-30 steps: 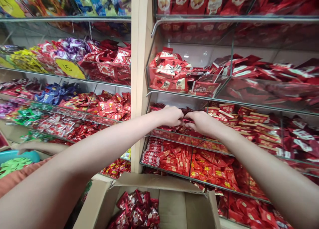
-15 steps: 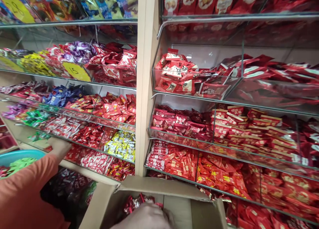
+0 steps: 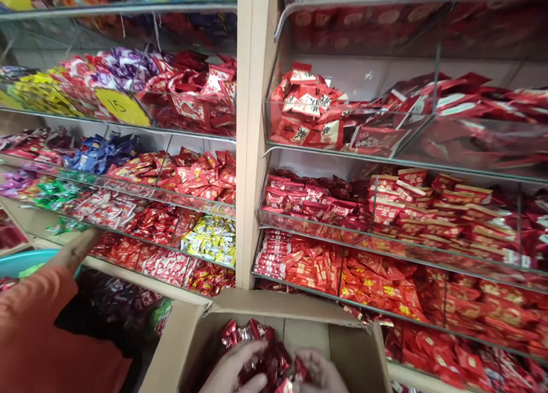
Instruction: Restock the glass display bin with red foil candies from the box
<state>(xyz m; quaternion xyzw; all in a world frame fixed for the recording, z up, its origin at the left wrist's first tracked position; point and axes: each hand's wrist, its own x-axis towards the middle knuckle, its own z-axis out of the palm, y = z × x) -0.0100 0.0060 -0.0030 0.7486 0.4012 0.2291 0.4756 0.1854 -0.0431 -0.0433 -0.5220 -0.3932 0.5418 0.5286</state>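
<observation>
An open cardboard box (image 3: 274, 303) stands at the bottom centre, its flaps spread outward. Inside it lie shiny dark red wrapped candies (image 3: 252, 331), heaped toward the left. My left hand (image 3: 240, 367) reaches into the box with its fingers curved round some of these candies. To its right, my right hand (image 3: 319, 373) is also in the box, fingers bent against a few red wrappers. The lower parts of both hands are cut off by the frame's bottom edge.
Glass-fronted shelves hold red packets (image 3: 385, 290) on the right and mixed candies (image 3: 209, 239) on the left. A wooden post (image 3: 247, 153) divides them. At the left, another person's arm in an orange sleeve (image 3: 38, 302) extends beside a teal basin (image 3: 43, 256).
Both hands now show apart among the candies, where before they were blurred and close together. The view has shifted slightly, and the other person's arm has moved left.
</observation>
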